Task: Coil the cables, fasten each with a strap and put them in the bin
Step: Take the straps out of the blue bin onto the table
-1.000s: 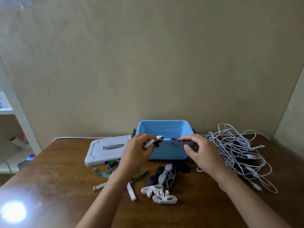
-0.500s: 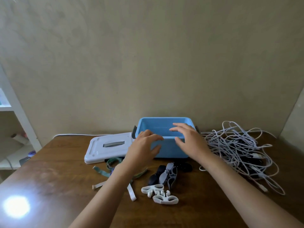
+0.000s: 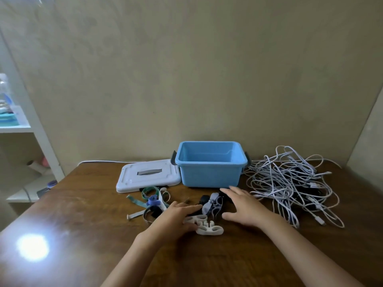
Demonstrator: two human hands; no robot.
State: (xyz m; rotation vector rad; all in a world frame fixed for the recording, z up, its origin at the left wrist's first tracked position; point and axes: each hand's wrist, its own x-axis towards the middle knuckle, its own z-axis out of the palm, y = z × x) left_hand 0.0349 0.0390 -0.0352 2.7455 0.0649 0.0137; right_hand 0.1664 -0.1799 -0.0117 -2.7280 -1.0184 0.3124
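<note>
A blue bin (image 3: 210, 172) stands open at the back of the wooden table (image 3: 83, 214). To its right lies a tangled heap of white and dark cables (image 3: 290, 183). In front of the bin lies a loose pile of straps: green and blue ones (image 3: 152, 198) on the left, grey and black ones (image 3: 213, 203) in the middle, white ones (image 3: 207, 225) nearest me. My left hand (image 3: 176, 218) lies flat on the table, fingers straight, touching the white straps. My right hand (image 3: 242, 206) hovers palm down with spread fingers just right of the grey straps. Neither hand holds anything.
The bin's white lid (image 3: 148, 178) lies flat to the left of the bin. A white shelf unit (image 3: 24, 129) stands beyond the table's left edge. A bright light glare (image 3: 33, 246) shows on the near left tabletop. A wall rises right behind the table.
Both hands held straps up by the bin a second ago, then opened at its rim. Now they have dropped to the strap pile on the table.
</note>
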